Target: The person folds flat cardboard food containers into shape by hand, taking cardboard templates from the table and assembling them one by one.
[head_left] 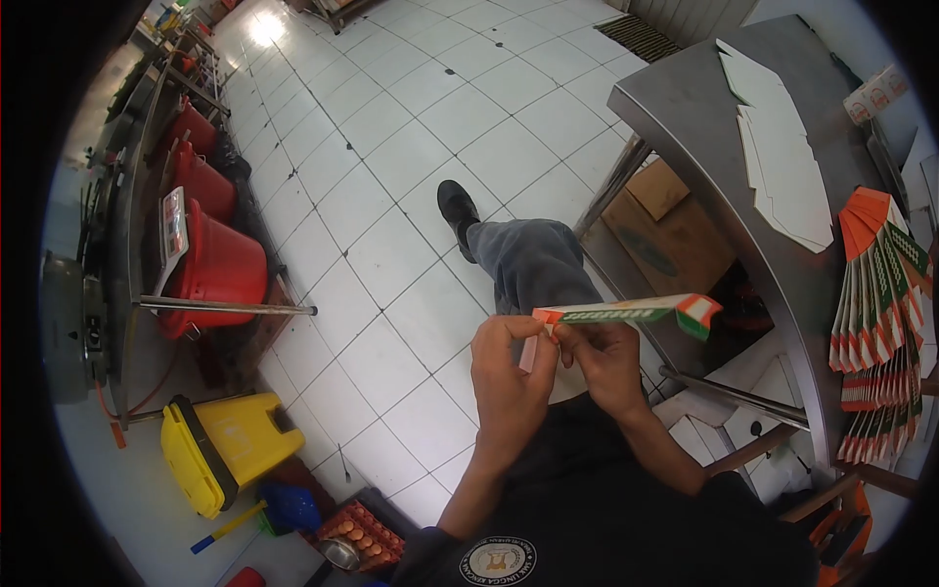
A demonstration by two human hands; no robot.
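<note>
A partly folded printed carton [626, 311], orange, white and green, is held up in front of my body. My left hand [511, 377] pinches its left end, where a pale flap [529, 354] points down between the fingers. Just below the carton's long edge, my right hand [604, 367] has its fingers closed on the same end, close to the left hand. The carton's far end sticks out to the right, with a green and orange flap bent at an angle. Part of the carton's underside is hidden by my fingers.
At right, a metal table [685, 93] bears flat white carton blanks [782, 147] and a fanned stack of printed cartons [869, 303]. A brown cardboard box [670, 240] sits beneath. At left are red tubs [223, 256], a yellow bin [235, 445] and a tray of eggs [367, 533].
</note>
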